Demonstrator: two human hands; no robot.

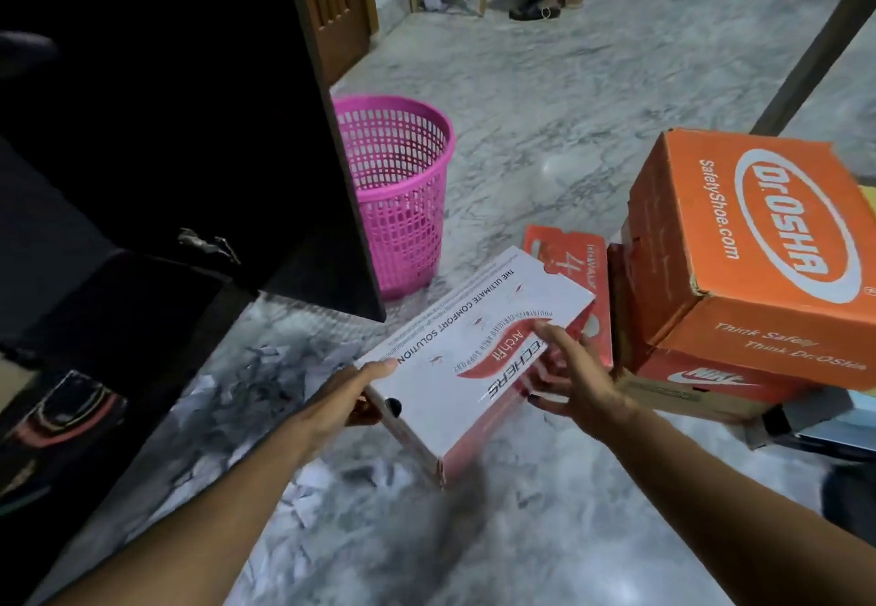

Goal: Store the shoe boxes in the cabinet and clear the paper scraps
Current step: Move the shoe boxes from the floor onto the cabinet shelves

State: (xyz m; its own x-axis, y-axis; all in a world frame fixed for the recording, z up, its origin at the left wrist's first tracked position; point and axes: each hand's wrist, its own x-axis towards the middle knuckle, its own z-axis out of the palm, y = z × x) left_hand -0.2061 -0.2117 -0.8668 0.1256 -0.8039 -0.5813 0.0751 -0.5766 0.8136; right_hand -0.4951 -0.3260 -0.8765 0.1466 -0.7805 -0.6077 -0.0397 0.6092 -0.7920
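Observation:
A white and red shoe box (455,335) hangs tilted above the marble floor, in the middle of the view. My left hand (365,392) grips its near left corner, thumb on the lid. My right hand (573,378) holds its right side with fingers spread on the lid and edge. To the left stands the dark cabinet (156,131) with its door (332,178) open. White paper scraps (303,487) lie on the floor under my left arm. At the right an orange box (758,245) sits on an orange-red box (701,378).
A pink mesh waste basket (398,188) stands on the floor just beyond the cabinet door. A flat red box (569,264) lies behind the held box. Someone's feet (535,3) show by wooden furniture at the back. Dark items sit on the cabinet's lower shelf (61,416).

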